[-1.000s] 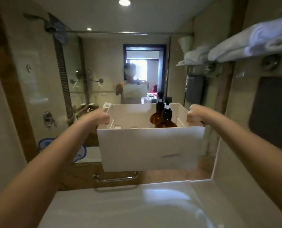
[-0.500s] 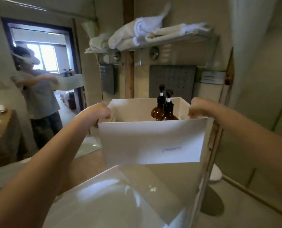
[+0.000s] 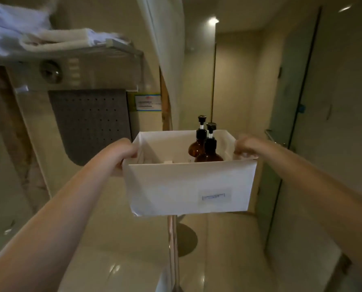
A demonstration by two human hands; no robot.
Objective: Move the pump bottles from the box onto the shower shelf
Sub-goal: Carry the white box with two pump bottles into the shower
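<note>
I carry a white open-topped box [image 3: 175, 186] in front of me at chest height. My left hand [image 3: 124, 151] grips its left rim and my right hand [image 3: 244, 147] grips its right rim. Two amber pump bottles with black pumps stand upright in the box's right half: the nearer bottle [image 3: 209, 153] and, just behind it, the farther bottle [image 3: 195, 147]. A small white item [image 3: 167, 162] lies low in the box, mostly hidden. No shower shelf shows in this view.
A metal rack [image 3: 112, 50] with folded white towels [image 3: 28, 34] hangs upper left over a grey perforated mat [image 3: 91, 123]. A white curtain [image 3: 165, 49] hangs at centre. A glass door [image 3: 289, 123] stands at right. Glossy tiled floor below.
The view has swung right, away from the mirror and bathtub towards the curtain and glass door. Both hands keep hold of the box, and the bottles stay upright inside.
</note>
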